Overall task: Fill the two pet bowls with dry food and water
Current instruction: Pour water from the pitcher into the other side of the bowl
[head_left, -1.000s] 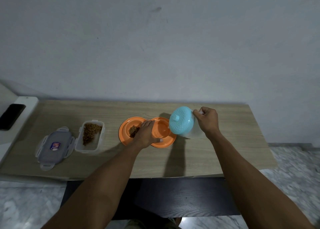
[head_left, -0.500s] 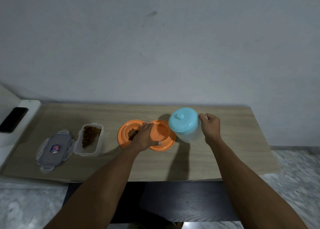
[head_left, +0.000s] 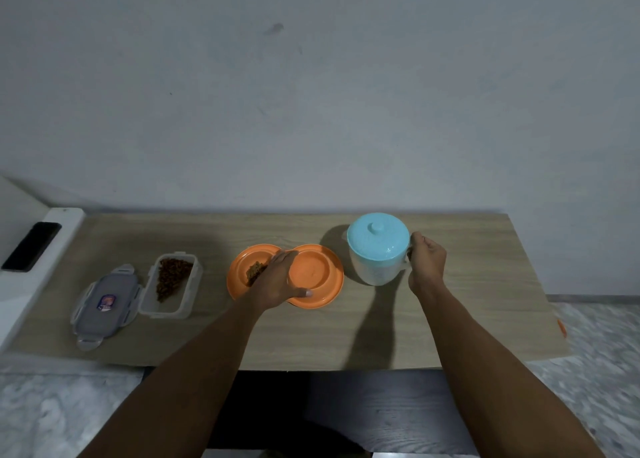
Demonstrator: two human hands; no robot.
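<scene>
The table (head_left: 467, 319) carried nearly everything. Largest on it was one jug (head_left: 375, 270) with a blue lid (head_left: 377, 241), standing upright just right of the bowls. The right hand (head_left: 427, 261) had its fingers curled round the jug's handle. Next came the two orange pet bowls (head_left: 315, 272), joined as a pair. The left one held a small heap of dry food (head_left: 256, 270); whether the right one held water could not be told. The left hand (head_left: 277, 281) lay across their join, fingers flat and released, steadying them. One open food container (head_left: 169, 284) sat to the left, its one grey lid (head_left: 104, 301) beside it, and one phone (head_left: 31, 246) lay further left. The water step seemed in hand; the next move called for tilting the jug slowly over the right bowl.
</scene>
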